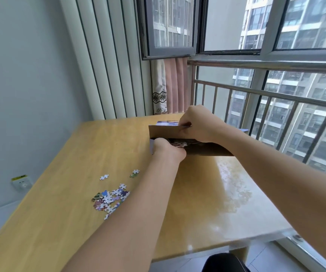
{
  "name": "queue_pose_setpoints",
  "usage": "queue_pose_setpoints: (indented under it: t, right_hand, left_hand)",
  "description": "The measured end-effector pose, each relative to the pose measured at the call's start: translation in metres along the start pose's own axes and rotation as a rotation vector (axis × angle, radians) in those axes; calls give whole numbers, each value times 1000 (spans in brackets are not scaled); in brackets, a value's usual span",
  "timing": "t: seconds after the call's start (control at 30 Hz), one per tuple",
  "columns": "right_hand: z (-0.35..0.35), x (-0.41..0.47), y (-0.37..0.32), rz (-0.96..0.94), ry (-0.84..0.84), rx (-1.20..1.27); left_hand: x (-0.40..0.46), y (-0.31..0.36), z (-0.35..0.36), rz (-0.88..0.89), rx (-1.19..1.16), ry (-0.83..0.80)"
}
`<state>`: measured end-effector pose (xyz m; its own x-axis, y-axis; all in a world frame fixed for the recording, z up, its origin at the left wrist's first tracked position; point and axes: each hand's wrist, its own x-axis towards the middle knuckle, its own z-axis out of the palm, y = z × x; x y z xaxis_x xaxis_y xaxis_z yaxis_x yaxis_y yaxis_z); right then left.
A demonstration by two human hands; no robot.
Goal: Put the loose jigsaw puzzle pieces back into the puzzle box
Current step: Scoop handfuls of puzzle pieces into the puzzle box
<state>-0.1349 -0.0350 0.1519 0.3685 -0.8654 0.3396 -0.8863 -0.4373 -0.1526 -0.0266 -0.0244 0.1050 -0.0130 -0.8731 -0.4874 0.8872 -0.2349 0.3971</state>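
No readable text, label, brand, number or sign is showing anywhere. The puzzle box (pixel 170 124) is showing only a strip of printed picture along its top edge, with no lettering that can be made out. The loose puzzle pieces (pixel 110 199) on the bench (pixel 79 154) are showing patches of colour and white backs, but no words. A yellow sticker (pixel 19 177) on top of the wall socket (pixel 21 183) is carrying dark marks too small and blurred to read.
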Motion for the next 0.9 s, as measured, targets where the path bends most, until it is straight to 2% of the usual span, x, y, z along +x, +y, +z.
queue_pose_setpoints:
  t: [0.17, 0.37, 0.53, 0.67, 0.9]
  right_hand:
    - [6, -1, -9, 1, -3, -1]
    - [3, -5, -12, 24, -11, 32]
    - [18, -22, -13, 18, 19, 43]
    - [29, -27, -18, 27, -3, 30]
    - [35, -24, -10, 26, -19, 45]
  left_hand:
    - [13, -8, 1, -10, -78, -127]
    - [27, -10, -14, 64, 41, -189]
    - [28, -3, -35, 5, -102, -220]
    - [35, -4, -42, 40, -163, -181]
    - [34, -13, -46, 109, -61, -111]
